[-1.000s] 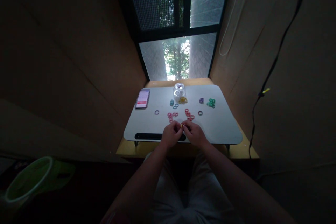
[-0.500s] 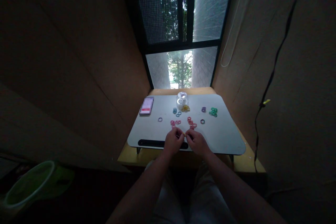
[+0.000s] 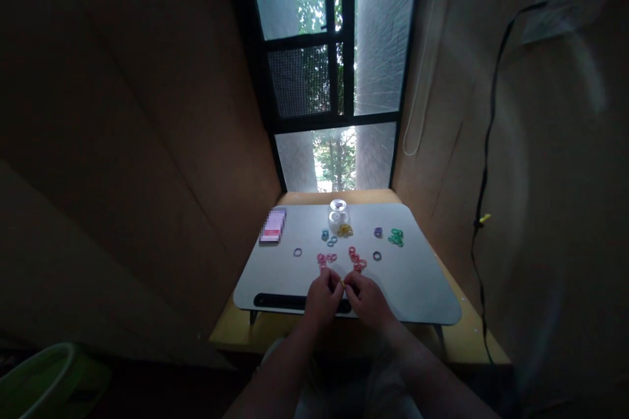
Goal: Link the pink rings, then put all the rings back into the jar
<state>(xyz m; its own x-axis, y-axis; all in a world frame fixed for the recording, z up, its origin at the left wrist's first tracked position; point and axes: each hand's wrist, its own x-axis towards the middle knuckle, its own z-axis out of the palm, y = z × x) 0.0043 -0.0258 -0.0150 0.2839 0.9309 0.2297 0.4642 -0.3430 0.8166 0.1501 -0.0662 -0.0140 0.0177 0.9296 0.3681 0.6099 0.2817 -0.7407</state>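
Surface pale, my left hand and right hand close together above near edge, fingertips of both pinching small yellow piece between them; its exact shape too small to tell. Pink loops just beyond left hand, red loops just beyond right. Clear jar near middle of far edge, yellow loops close in front. Green loops toward right edge, purple loops beside them. Phone near far left corner. Black slot along near edge, partly hidden by my left hand.

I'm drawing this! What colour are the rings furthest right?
Green rings, clearest in the head view.
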